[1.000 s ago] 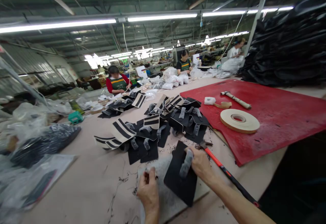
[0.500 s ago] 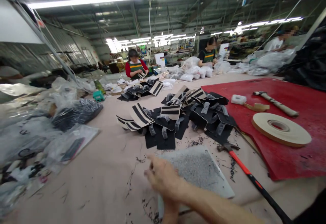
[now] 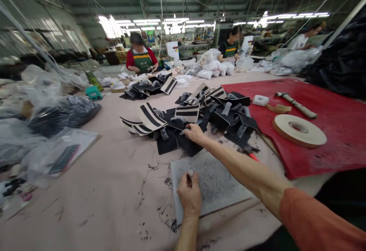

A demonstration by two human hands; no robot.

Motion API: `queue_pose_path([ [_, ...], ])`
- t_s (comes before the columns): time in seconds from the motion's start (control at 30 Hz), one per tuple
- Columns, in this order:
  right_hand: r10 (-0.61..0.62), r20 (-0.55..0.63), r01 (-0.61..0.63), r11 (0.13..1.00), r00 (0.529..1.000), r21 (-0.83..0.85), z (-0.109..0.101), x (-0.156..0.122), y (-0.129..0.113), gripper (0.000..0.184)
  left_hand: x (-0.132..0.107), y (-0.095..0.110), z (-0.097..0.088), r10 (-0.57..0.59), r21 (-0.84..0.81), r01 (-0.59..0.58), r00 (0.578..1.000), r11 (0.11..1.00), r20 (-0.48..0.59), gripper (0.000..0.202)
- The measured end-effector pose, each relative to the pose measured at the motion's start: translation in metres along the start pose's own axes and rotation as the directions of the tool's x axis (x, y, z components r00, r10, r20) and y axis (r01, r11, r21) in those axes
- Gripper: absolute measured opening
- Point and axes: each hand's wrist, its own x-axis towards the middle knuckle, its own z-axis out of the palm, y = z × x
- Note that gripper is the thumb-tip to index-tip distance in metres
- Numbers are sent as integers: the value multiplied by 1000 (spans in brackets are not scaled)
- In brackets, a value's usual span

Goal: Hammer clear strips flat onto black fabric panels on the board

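Note:
My left hand (image 3: 189,195) is closed above a grey slab (image 3: 220,184), pinching a small pale, shiny bit too tiny to name. My right hand (image 3: 196,133) stretches forward to the near side of a heap of black panels (image 3: 167,144). Its fingertips are closed at a grey plastic-wrapped handle on one of these panels, partly hiding it. Several panels in the heap lie turned over, showing beige backs with black stripes (image 3: 187,112). Dark specks cover the slab.
A hammer (image 3: 253,155) lies partly behind my right forearm. On the red sheet (image 3: 337,129) are a tape roll (image 3: 299,130) and a wrapped bar-like tool (image 3: 299,106). Plastic bags (image 3: 65,114) crowd the left. Co-workers (image 3: 141,58) sit across the table.
My hands were together over the slab; the right has since reached forward to the black panels, while the left stays over the slab. The view has tilted down and shifted right.

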Motion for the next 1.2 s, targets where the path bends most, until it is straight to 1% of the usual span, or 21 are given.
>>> queue_pose_path([
  [0.07, -24, -5, 24, 1000, 1000, -15, -32, -22, 10, 34, 1, 1, -1, -23, 13, 22, 1000, 1000, 7, 35],
  [0.1, -35, -2, 35, 999, 999, -18, -46, -40, 18, 33, 1, 1, -1, -34, 23, 34, 999, 999, 7, 35],
  [0.17, -47, -6, 47, 999, 999, -14, -64, -86, 38, 31, 1, 1, -2, -52, 50, 52, 999, 997, 2, 34],
  [0.2, -45, -20, 45, 999, 999, -2, -67, -112, 50, 31, 2, 0, -2, -57, 64, 57, 998, 996, -2, 34],
  [0.27, -1, -50, 3, 999, 999, 37, -63, -164, 74, 34, 2, -1, -2, -57, 90, 58, 998, 994, -9, 33],
  [0.33, 59, -73, -54, 996, 996, 69, -50, -206, 95, 41, 2, -2, -3, -48, 102, 49, 999, 994, -12, 33],
  [0.37, 81, -86, -74, 994, 993, 80, -42, -223, 102, 44, 2, -3, -4, -43, 103, 44, 999, 994, -11, 33],
  [0.43, 97, -104, -89, 993, 990, 76, -29, -244, 110, 50, 3, -6, -6, -43, 94, 42, 999, 995, 0, 35],
  [0.5, 106, -104, -101, 994, 989, 48, -20, -254, 111, 54, 5, -7, -8, -63, 50, 62, 998, 997, 31, 37],
  [0.6, 123, -74, -124, 992, 990, -17, -14, -258, 107, 59, 12, -3, -7, -117, -110, 125, 990, 986, 79, 36],
  [0.67, 131, -51, -133, 990, 990, -37, -12, -257, 106, 58, 18, 5, 0, -118, -227, 145, 985, 963, 129, 36],
  [0.73, 139, -26, -140, 990, 990, -33, -11, -257, 107, 55, 24, 14, 11, -69, -288, 133, 973, 948, 222, 37],
  [0.83, 150, -4, -150, 989, 989, -5, -12, -255, 107, 51, 31, 23, 33, 9, -289, 109, 926, 951, 377, 36],
  [0.93, 147, 1, -147, 989, 989, 1, -13, -253, 108, 49, 35, 19, 51, 25, -249, 109, 876, 962, 481, 36],
  [1.03, 146, 5, -146, 989, 989, 4, -13, -251, 110, 48, 36, 8, 59, 15, -237, 124, 860, 964, 510, 39],
  [1.1, 154, 2, -154, 988, 988, 10, -12, -251, 111, 48, 36, 3, 59, 15, -260, 140, 857, 955, 515, 39],
  [1.2, 169, 3, -169, 986, 986, 11, -11, -251, 111, 48, 37, 1, 56, 20, -273, 147, 849, 951, 527, 37],
])
